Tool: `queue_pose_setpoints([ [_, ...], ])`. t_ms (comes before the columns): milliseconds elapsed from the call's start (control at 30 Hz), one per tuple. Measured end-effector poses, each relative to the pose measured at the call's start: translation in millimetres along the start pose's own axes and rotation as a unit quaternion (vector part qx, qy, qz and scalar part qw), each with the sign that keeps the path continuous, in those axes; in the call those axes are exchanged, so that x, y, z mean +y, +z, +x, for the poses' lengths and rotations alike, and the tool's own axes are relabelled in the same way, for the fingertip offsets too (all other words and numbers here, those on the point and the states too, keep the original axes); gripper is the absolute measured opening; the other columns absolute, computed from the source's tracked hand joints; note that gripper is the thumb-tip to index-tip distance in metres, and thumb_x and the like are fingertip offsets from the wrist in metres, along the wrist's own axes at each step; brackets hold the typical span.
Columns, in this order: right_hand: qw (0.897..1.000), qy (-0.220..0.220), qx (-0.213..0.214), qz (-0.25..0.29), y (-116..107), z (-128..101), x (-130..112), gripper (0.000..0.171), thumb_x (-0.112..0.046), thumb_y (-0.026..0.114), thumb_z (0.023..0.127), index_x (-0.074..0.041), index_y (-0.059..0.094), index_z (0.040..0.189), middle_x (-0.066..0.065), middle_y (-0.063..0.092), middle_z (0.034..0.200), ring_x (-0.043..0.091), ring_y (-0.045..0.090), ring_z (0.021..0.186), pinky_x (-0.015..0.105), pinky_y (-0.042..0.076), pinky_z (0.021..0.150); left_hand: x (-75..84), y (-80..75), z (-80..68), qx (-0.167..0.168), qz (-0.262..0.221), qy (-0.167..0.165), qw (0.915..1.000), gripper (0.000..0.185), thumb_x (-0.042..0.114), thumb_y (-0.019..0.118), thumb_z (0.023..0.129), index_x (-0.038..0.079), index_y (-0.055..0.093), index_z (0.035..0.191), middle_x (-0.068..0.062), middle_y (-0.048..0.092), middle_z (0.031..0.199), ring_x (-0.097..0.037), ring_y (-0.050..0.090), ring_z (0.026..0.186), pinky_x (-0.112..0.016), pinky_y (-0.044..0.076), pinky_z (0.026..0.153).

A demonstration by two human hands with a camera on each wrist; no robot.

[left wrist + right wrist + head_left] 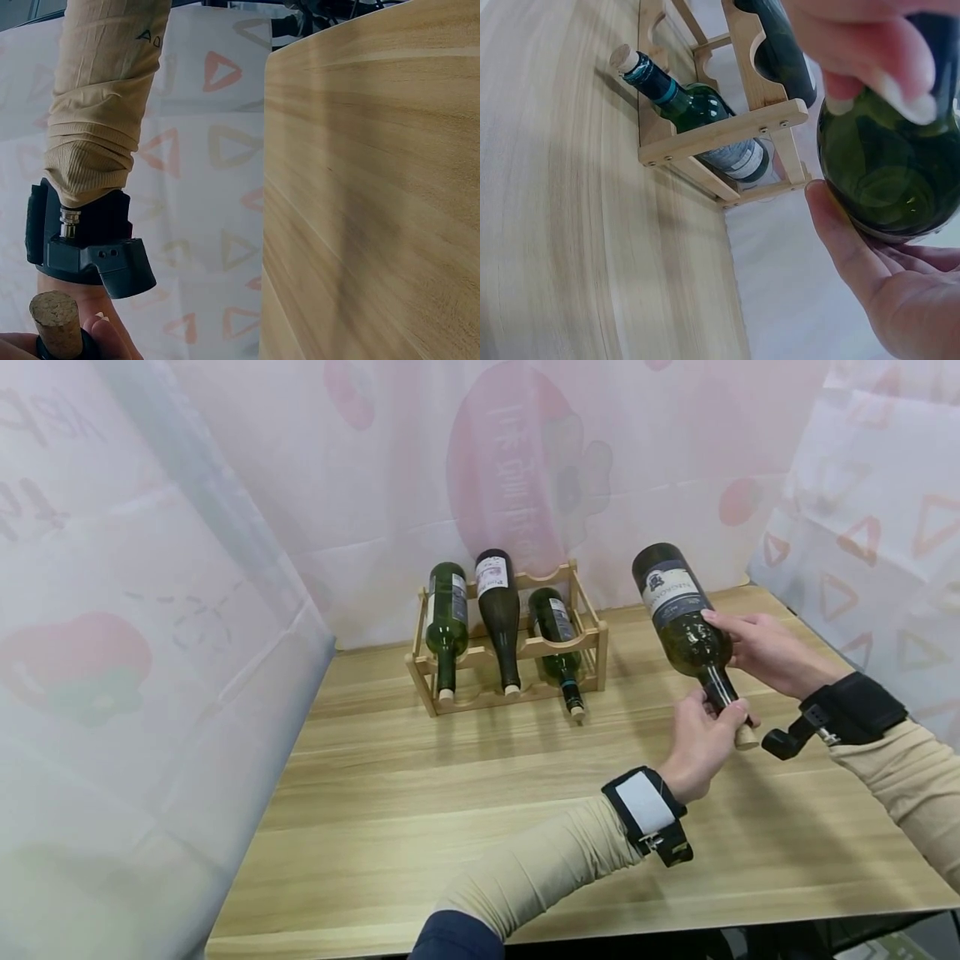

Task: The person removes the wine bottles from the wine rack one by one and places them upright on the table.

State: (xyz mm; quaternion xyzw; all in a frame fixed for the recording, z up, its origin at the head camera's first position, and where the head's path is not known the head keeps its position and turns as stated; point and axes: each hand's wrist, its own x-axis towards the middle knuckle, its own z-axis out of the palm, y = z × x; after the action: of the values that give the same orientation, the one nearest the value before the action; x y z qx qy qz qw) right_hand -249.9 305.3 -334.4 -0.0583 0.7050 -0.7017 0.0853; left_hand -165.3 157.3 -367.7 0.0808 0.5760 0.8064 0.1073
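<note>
Both hands hold a dark green wine bottle (678, 614) tilted in the air above the table's right side, base up and away, cork (746, 737) toward me. My left hand (705, 739) grips its neck just behind the cork (56, 322). Around the bottle's shoulder (889, 176) curl the fingers (870, 45) and thumb of my right hand (757, 647). A wooden rack (510, 647) at the back of the table holds three more corked bottles lying down: left (447, 614), middle (498, 610), right (558, 639).
The light wooden table (450, 802) is hemmed in by printed white sheeting (135, 635) at the left, back and right. The rack's right bottle (697, 112) juts its neck out over the tabletop. Black wrist-camera mounts (795, 735) sit on both beige sleeves.
</note>
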Motion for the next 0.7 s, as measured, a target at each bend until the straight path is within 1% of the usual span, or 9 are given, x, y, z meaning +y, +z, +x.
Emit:
queue_pose_setpoints([
  [33, 1.000, -0.001, -0.001, -0.001, -0.6, -0.4, 0.3, 0.028, -0.029, 0.046, 0.102, -0.023, 0.072, 0.094, -0.009, 0.069, 0.096, 0.005, 0.063, 0.090, 0.022, 0.051, 0.076, 0.0, 0.3, -0.3, 0.001, 0.000, 0.000, 1.0000, 0.008, 0.001, 0.061, 0.091, 0.006, 0.057, 0.095, -0.019, 0.068, 0.080, -0.035, 0.069, 0.082, -0.036, 0.059, 0.068],
  [100, 1.000, -0.003, -0.004, 0.001, -1.9, -1.1, 0.9, 0.028, -0.029, 0.046, 0.102, -0.022, 0.071, 0.094, -0.009, 0.069, 0.097, 0.005, 0.063, 0.090, 0.022, 0.052, 0.077, -0.1, 0.7, -0.7, 0.001, 0.004, 0.002, 1.0000, 0.008, 0.001, 0.061, 0.090, 0.007, 0.057, 0.094, -0.020, 0.068, 0.079, -0.025, 0.067, 0.075, -0.029, 0.056, 0.063],
  [167, 1.000, -0.002, -0.004, 0.005, -3.0, -1.4, 1.5, 0.028, -0.029, 0.046, 0.103, -0.022, 0.072, 0.094, -0.009, 0.069, 0.097, 0.005, 0.063, 0.090, 0.022, 0.052, 0.077, -0.2, 0.9, -1.0, 0.000, 0.008, 0.003, 1.0000, 0.009, 0.001, 0.061, 0.090, 0.007, 0.057, 0.093, -0.022, 0.068, 0.080, -0.016, 0.064, 0.070, -0.019, 0.048, 0.056],
  [233, 1.000, 0.000, -0.003, 0.010, -3.6, -1.3, 1.9, 0.029, -0.028, 0.045, 0.103, -0.021, 0.072, 0.094, -0.008, 0.069, 0.097, 0.005, 0.064, 0.090, 0.022, 0.053, 0.078, -0.4, 1.2, -1.3, -0.002, 0.010, 0.003, 0.9999, 0.009, 0.001, 0.061, 0.090, 0.007, 0.057, 0.094, -0.020, 0.068, 0.079, -0.011, 0.062, 0.067, -0.015, 0.044, 0.053],
  [300, 1.000, 0.001, -0.001, 0.014, -4.2, -1.1, 2.3, 0.029, -0.027, 0.046, 0.103, -0.021, 0.072, 0.094, -0.008, 0.069, 0.096, 0.005, 0.064, 0.089, 0.022, 0.053, 0.078, -0.5, 1.4, -1.5, -0.004, 0.012, 0.001, 0.9999, 0.009, 0.002, 0.061, 0.090, 0.007, 0.057, 0.095, -0.017, 0.068, 0.078, -0.009, 0.062, 0.067, -0.015, 0.045, 0.054],
  [400, 1.000, 0.002, -0.002, 0.016, -5.0, -1.2, 2.3, 0.029, -0.026, 0.045, 0.103, -0.020, 0.072, 0.094, -0.007, 0.070, 0.094, 0.005, 0.065, 0.088, 0.022, 0.054, 0.078, -0.4, 1.9, -1.6, -0.006, 0.013, -0.004, 0.9999, 0.010, 0.002, 0.061, 0.089, 0.006, 0.057, 0.098, -0.010, 0.067, 0.076, -0.016, 0.067, 0.071, -0.016, 0.048, 0.056],
  [433, 1.000, 0.003, -0.003, 0.014, -5.3, -1.4, 2.2, 0.029, -0.027, 0.046, 0.103, -0.020, 0.072, 0.094, -0.007, 0.070, 0.094, 0.005, 0.065, 0.088, 0.022, 0.054, 0.078, -0.3, 2.1, -1.5, -0.006, 0.013, -0.005, 0.9999, 0.010, 0.002, 0.061, 0.090, 0.006, 0.057, 0.098, -0.009, 0.067, 0.076, -0.017, 0.068, 0.072, -0.016, 0.049, 0.057],
  [500, 1.000, 0.005, -0.007, 0.011, -6.1, -1.8, 1.8, 0.029, -0.027, 0.045, 0.103, -0.019, 0.072, 0.095, -0.007, 0.070, 0.095, 0.005, 0.065, 0.089, 0.022, 0.054, 0.079, -0.1, 2.3, -1.3, -0.008, 0.017, -0.009, 0.9998, 0.010, 0.003, 0.061, 0.090, 0.007, 0.057, 0.098, -0.008, 0.067, 0.076, -0.017, 0.068, 0.073, -0.016, 0.050, 0.057],
  [700, 1.000, 0.007, -0.014, -0.001, -7.6, -2.9, -0.7, 0.029, -0.028, 0.044, 0.103, -0.019, 0.071, 0.096, -0.007, 0.069, 0.096, 0.005, 0.064, 0.090, 0.021, 0.053, 0.080, 1.1, 2.2, -1.0, -0.017, 0.034, -0.008, 0.9992, 0.005, 0.006, 0.061, 0.092, 0.009, 0.057, 0.094, -0.009, 0.067, 0.075, -0.004, 0.058, 0.062, -0.015, 0.040, 0.051],
])
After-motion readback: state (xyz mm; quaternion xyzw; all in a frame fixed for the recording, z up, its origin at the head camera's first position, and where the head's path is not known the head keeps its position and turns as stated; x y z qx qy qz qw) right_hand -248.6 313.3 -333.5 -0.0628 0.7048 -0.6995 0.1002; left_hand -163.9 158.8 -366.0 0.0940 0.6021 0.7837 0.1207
